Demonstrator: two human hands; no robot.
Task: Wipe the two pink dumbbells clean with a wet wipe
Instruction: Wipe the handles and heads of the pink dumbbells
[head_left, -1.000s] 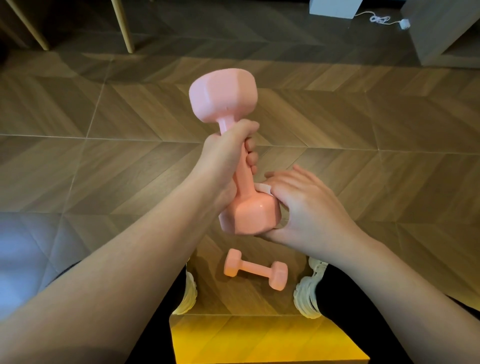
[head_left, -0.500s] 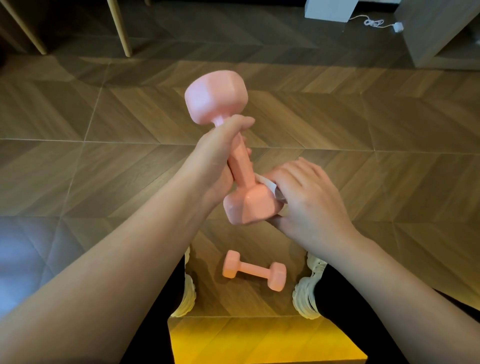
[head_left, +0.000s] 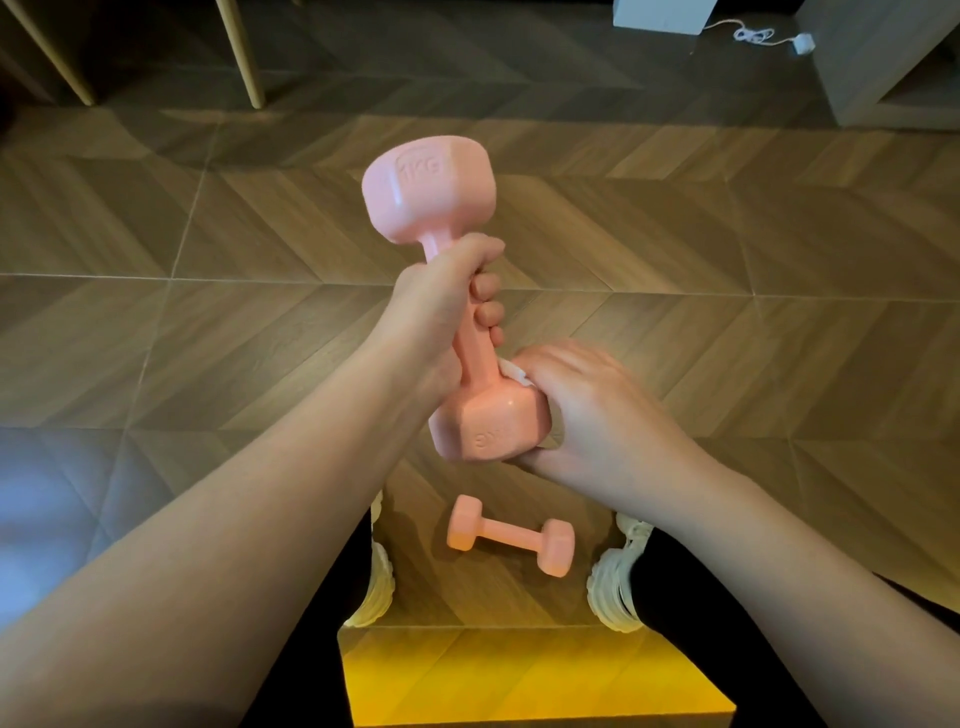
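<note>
My left hand (head_left: 441, 306) grips the handle of one pink dumbbell (head_left: 431, 192), its long axis nearly upright. My right hand (head_left: 587, 410) wraps a wet wipe (head_left: 511, 373) round its lower head. The second dumbbell (head_left: 511, 535) lies crosswise on the floor (head_left: 727, 312), directly below both hands.

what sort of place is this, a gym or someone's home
Probably a room in a home, not a gym: chevron wood-look floor, slim wooden furniture legs, and a white cable lying loose beside a grey cabinet.
</note>
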